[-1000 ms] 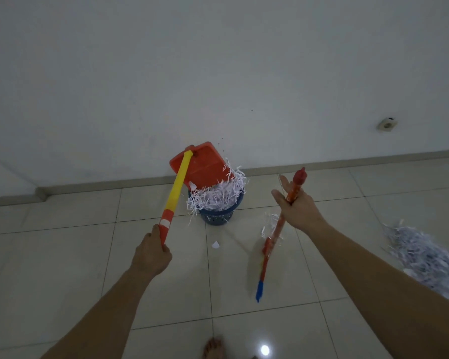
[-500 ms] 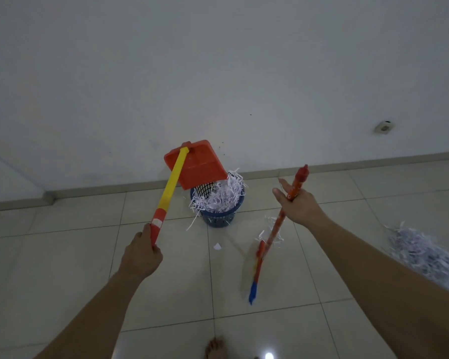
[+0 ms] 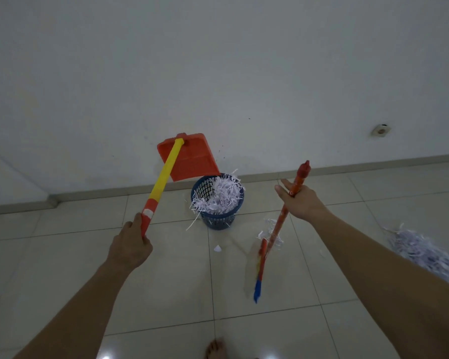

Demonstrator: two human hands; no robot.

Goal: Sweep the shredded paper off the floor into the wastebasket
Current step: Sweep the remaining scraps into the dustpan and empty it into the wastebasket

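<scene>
One bare foot peeks in at 6 o'clock, and above it two hands each hold one stick: the left hand curls tight around the orange and yellow dustpan handle, and the right hand grips the red broom stick with one finger poking out. One big heap of white shredded paper lies on the tiled floor at 3 o'clock. Farther off, at 12 o'clock, one round blue mesh wastebasket is full of shreds, and the one orange plastic dustpan hangs tipped just above it.

Dustpan above wastebasket; broom right, apparently airborne.
</scene>
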